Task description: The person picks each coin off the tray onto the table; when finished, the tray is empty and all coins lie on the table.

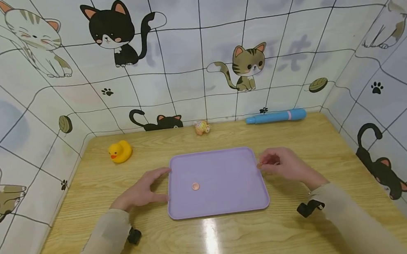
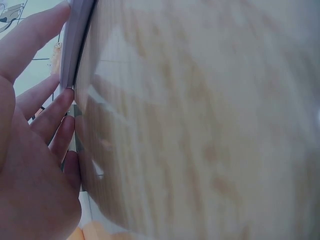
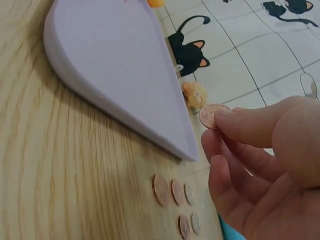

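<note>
A lilac tray lies on the wooden table, with one copper coin on its left part. My right hand pinches another copper coin between thumb and fingers, by the tray's right edge. Under that hand, several coins, copper and silver-coloured, lie on the table; in the head view the hand mostly hides them. At the tray's left edge is my left hand, fingers and thumb spread apart and their tips against the rim. In the left wrist view, this hand grasps nothing.
Along the back of the table stand a yellow rubber duck at left, a small figurine in the middle and a blue pen-shaped object at right. Cat-patterned sheeting encloses the back and sides.
</note>
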`<action>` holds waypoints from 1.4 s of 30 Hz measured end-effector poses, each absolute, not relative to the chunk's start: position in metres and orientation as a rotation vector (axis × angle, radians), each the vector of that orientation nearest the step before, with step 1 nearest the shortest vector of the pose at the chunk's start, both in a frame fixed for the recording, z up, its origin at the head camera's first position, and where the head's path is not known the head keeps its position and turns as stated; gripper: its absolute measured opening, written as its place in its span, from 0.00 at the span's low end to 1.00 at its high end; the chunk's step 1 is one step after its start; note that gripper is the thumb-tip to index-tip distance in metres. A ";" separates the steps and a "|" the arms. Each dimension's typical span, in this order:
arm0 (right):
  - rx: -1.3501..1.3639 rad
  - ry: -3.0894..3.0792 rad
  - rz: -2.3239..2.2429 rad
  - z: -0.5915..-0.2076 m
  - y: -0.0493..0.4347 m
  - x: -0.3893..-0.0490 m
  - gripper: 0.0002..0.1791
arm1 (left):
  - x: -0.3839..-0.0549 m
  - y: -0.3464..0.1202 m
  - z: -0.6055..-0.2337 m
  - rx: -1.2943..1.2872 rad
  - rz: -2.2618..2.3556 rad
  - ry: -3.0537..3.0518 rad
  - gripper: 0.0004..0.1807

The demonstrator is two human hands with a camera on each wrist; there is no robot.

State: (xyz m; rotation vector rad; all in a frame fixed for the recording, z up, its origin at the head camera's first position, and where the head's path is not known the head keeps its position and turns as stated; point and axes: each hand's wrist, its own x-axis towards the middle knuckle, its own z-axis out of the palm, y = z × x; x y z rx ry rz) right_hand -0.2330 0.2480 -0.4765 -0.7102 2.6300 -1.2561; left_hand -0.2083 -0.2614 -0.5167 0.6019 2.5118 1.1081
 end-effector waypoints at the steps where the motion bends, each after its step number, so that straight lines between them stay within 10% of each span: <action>1: -0.692 2.640 -1.250 -0.476 0.251 -0.232 0.02 | -0.208 -0.261 -0.517 0.604 1.109 2.513 0.52; 42: -0.481 2.913 -0.872 -0.504 0.293 -0.227 0.02 | -0.208 -0.261 -0.517 0.592 1.086 2.522 0.52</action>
